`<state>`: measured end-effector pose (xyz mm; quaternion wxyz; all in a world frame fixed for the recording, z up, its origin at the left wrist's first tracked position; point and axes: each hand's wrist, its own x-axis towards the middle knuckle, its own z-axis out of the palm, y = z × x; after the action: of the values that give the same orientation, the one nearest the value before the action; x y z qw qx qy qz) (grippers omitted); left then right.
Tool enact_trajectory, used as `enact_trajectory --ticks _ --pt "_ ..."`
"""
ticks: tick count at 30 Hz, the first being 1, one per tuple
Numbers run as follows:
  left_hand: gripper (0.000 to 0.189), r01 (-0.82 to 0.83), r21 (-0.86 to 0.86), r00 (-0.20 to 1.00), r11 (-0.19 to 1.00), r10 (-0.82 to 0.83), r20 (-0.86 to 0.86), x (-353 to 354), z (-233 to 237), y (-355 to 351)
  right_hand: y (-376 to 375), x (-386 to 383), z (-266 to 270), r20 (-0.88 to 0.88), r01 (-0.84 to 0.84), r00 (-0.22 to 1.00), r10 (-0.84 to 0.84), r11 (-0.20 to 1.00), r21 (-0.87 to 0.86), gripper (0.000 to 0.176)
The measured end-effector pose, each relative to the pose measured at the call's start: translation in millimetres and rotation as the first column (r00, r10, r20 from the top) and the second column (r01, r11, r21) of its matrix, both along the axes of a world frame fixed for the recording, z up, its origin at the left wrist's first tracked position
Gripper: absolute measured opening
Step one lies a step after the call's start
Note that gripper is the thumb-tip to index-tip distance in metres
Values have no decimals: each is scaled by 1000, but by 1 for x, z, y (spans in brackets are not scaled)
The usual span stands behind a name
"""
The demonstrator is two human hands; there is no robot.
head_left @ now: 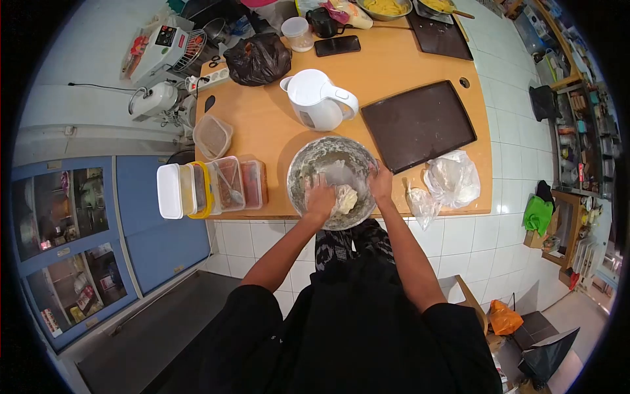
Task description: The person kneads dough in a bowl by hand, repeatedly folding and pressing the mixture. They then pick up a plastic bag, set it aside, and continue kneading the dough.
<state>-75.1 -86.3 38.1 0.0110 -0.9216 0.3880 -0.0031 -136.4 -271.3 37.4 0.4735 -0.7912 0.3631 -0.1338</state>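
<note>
A large metal mixing bowl, its inner wall smeared with pale flour paste, stands at the table's front edge. Inside lies a lump of pale dough, and loose white flour sits behind it. My left hand reaches down into the bowl just left of the dough, fingers stretched and spread, partly coated in flour; whether it touches the dough is hard to see. On the bowl's right side, my right hand grips the rim, with some fingers hidden.
Behind the bowl stands a white electric kettle. A dark baking tray and plastic bags of flour lie to the right. Lidded plastic containers line the left edge. Further back are a black plastic bag and a phone.
</note>
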Motion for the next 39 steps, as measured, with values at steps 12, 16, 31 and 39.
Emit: enact_trajectory --ticks 12,16,31,39 --pt "33 266 -63 737 962 -245 -629 -4 20 -20 3 0 -3 -48 -13 999 12 999 -32 18" --pt "30 286 -6 881 958 -266 -392 -12 -11 -24 3 3 5 -38 -13 999 15 999 40 18" --pt "17 -274 -102 884 956 208 -419 29 -89 -85 3 4 12 -43 -8 999 9 1000 3 19" --pt "22 -918 -84 306 -388 -556 -773 50 -146 -68 -2 10 12 -103 -51 994 45 997 -54 19"
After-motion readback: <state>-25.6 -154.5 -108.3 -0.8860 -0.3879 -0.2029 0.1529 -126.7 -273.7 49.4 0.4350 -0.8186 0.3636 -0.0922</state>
